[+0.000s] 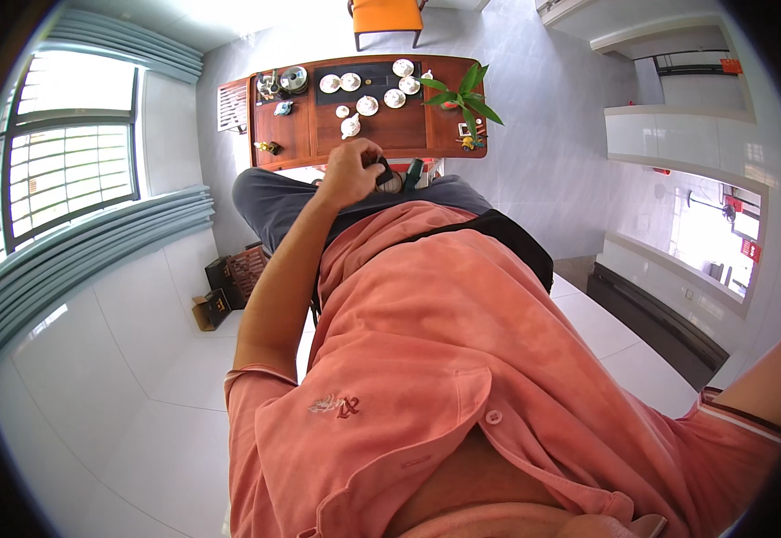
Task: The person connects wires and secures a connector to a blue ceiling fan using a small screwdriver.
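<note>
My left hand (351, 174) is held over my lap, in front of the near edge of a wooden tea table (296, 120). Its fingers are curled, and a small dark object (382, 170) shows at the fingertips, too small to name. Past the hand stands a white teapot (350, 125) with a small white cup (343, 111) beside it. Several white lidded cups on saucers (367, 105) are spread around a black inset tray (380, 82). My right arm (763, 381) runs out of the picture at the right edge, so the right hand is hidden.
A leafy green plant (467, 97) is at the table's right end. Kettle equipment (293, 80) occupies the far left corner. Beyond the table is an orange chair (388, 16). Boxes (212, 308) lie on the floor at left, below a window (72, 139).
</note>
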{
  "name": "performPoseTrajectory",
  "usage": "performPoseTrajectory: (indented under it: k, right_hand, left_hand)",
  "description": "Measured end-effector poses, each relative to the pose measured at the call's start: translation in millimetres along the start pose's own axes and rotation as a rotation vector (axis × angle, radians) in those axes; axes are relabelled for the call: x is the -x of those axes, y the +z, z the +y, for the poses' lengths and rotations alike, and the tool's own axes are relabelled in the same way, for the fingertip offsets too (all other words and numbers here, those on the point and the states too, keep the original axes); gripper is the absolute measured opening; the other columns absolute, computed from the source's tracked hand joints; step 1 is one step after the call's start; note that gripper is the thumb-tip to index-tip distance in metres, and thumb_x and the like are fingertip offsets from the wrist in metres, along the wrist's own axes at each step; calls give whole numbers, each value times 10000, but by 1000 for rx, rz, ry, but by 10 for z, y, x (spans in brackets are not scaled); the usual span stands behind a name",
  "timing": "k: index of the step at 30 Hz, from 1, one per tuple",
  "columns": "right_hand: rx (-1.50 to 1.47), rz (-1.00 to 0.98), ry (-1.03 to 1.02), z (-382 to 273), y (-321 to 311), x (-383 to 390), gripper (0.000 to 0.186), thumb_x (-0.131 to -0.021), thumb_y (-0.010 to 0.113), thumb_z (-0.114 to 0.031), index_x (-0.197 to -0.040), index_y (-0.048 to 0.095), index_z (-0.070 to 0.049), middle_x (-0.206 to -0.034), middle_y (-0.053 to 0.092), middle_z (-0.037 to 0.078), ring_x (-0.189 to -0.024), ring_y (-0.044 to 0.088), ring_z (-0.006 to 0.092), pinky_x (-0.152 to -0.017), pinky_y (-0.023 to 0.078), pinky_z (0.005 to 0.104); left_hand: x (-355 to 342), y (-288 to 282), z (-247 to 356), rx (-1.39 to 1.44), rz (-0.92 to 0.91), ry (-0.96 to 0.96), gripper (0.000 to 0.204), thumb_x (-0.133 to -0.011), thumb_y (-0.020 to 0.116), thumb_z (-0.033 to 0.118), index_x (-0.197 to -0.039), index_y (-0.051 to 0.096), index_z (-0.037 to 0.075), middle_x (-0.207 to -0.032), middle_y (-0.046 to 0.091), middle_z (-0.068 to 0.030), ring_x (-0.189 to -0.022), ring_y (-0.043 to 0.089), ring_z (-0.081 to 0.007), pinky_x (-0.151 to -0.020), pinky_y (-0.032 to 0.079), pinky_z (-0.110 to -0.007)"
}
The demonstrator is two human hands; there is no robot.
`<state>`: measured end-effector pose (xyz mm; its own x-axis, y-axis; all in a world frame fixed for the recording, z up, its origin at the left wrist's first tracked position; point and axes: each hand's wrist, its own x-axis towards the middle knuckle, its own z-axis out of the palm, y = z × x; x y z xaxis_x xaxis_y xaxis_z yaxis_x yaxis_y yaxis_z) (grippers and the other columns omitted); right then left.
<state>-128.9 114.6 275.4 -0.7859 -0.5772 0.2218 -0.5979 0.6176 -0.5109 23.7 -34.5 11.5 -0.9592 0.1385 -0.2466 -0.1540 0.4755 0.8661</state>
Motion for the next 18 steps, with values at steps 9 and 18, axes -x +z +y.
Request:
performPoseTrajectory:
  k: [9, 18]
  right_hand:
    - [-7, 13, 4, 14, -76, -37, 367, -897, 601, -171, -1060, 674, 150, -1044, 684, 354, -967, 683, 447, -856, 555, 473]
    - [-6, 28, 9, 10, -162, -50, 368, -898, 599, -167, -1065, 672, 152, -1041, 685, 352, -963, 682, 444, -853, 553, 474]
  left_hand:
    - [135, 213, -55, -262, 18, 221, 205, -723, 756, 15, -927, 744, -2, -917, 682, -168, -933, 646, -367, -863, 515, -431]
    - [151, 207, -50, -208, -19, 301, 313, -698, 748, 0, -1012, 744, 13, -951, 676, -151, -946, 642, -357, -882, 525, -409]
